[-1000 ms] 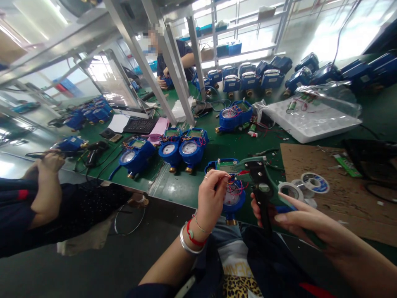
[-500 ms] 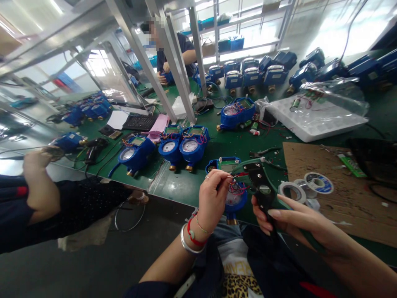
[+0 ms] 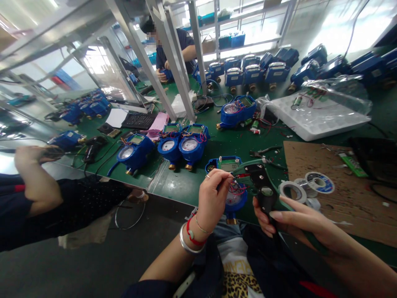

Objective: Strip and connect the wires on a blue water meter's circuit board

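Between thumb and fingertips, my left hand (image 3: 214,198) pinches thin wires (image 3: 235,177) above a blue water meter (image 3: 237,203). Part of that meter, with its small display and loose red wires, is hidden behind the hand. My right hand (image 3: 288,219) is wrapped round the handles of a green and black wire stripper (image 3: 263,184). The tool's jaw end lies close to my left fingertips, near a red-covered piece of wire. Whether the jaws grip the wire I cannot tell.
More blue meters (image 3: 191,147) stand to the left and along the back. Pliers (image 3: 265,152), tape rolls (image 3: 291,192), a solder spool (image 3: 319,182), cardboard (image 3: 347,215) and a white foam tray (image 3: 322,128) lie right. Metal posts (image 3: 182,82) rise ahead; co-workers sit left and opposite.
The wire stripper and my right hand have shifted very slightly to the right and down. My left hand keeps its pinch in nearly the same place.
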Action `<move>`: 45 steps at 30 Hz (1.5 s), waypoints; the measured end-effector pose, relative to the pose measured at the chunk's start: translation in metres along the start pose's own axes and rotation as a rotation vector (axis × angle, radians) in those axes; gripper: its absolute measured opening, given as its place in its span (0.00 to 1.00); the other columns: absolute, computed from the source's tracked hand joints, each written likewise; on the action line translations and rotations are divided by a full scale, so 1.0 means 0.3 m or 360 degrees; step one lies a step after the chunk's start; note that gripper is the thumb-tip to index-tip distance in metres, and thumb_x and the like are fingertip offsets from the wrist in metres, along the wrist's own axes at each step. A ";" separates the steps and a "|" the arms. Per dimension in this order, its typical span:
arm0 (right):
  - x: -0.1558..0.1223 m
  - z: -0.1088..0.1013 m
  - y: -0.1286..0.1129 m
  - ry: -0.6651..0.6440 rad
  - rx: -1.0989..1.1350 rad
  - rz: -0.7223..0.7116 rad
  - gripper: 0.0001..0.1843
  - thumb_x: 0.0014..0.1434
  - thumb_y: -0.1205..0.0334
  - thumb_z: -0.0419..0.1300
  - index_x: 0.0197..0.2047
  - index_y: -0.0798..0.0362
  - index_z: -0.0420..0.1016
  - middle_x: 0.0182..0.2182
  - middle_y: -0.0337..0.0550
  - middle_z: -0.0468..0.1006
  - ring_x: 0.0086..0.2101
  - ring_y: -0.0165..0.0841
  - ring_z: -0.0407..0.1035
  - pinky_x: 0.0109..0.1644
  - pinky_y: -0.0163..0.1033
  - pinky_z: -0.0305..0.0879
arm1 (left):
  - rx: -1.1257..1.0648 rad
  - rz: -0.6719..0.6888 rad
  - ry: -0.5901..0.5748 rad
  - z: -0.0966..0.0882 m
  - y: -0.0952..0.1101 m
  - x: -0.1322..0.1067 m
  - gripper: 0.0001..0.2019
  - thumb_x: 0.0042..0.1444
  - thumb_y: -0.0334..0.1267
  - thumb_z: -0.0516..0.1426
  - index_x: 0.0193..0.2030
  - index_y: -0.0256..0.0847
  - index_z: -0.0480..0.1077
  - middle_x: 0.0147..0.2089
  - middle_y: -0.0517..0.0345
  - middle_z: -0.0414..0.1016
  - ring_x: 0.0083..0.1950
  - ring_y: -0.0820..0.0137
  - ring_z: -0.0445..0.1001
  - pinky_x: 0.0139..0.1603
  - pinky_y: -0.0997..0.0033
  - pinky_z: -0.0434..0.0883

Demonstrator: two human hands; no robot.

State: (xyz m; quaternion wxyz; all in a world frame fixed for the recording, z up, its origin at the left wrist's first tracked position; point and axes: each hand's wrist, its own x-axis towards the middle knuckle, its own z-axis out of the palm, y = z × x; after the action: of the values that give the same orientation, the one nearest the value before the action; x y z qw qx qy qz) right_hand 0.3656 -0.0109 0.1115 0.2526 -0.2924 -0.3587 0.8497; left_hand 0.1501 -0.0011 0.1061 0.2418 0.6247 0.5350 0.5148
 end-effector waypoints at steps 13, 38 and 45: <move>0.014 0.021 0.039 0.0090 -0.0015 -0.0017 0.18 0.58 0.58 0.64 0.48 0.57 0.67 0.31 0.41 0.65 0.28 0.27 0.62 0.32 0.35 0.58 | -0.0038 -0.0028 0.0003 0.002 -0.004 -0.006 0.06 0.63 0.34 0.56 0.34 0.39 0.71 0.35 0.59 0.72 0.39 0.72 0.70 0.41 0.73 0.66; 0.009 0.007 0.053 -0.0031 0.0173 -0.0294 0.21 0.58 0.61 0.58 0.55 0.51 0.69 0.41 0.47 0.68 0.41 0.38 0.63 0.49 0.45 0.61 | -0.0505 -0.0398 0.0036 0.000 0.004 -0.020 0.12 0.63 0.43 0.54 0.48 0.39 0.69 0.35 0.56 0.77 0.31 0.73 0.75 0.35 0.73 0.72; 0.053 0.002 0.034 -0.0135 0.0126 -0.0155 0.19 0.57 0.62 0.61 0.53 0.53 0.70 0.37 0.45 0.68 0.36 0.34 0.64 0.42 0.42 0.63 | -0.0491 -0.0412 -0.0007 0.003 0.009 -0.009 0.08 0.62 0.42 0.55 0.38 0.39 0.67 0.31 0.59 0.75 0.29 0.75 0.72 0.32 0.75 0.69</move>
State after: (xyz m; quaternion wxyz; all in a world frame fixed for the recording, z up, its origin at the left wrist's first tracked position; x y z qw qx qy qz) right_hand 0.3519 -0.0073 0.0989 0.2895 -0.2283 -0.3490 0.8615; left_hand 0.1523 -0.0041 0.1072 0.3999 0.5074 0.5251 0.5540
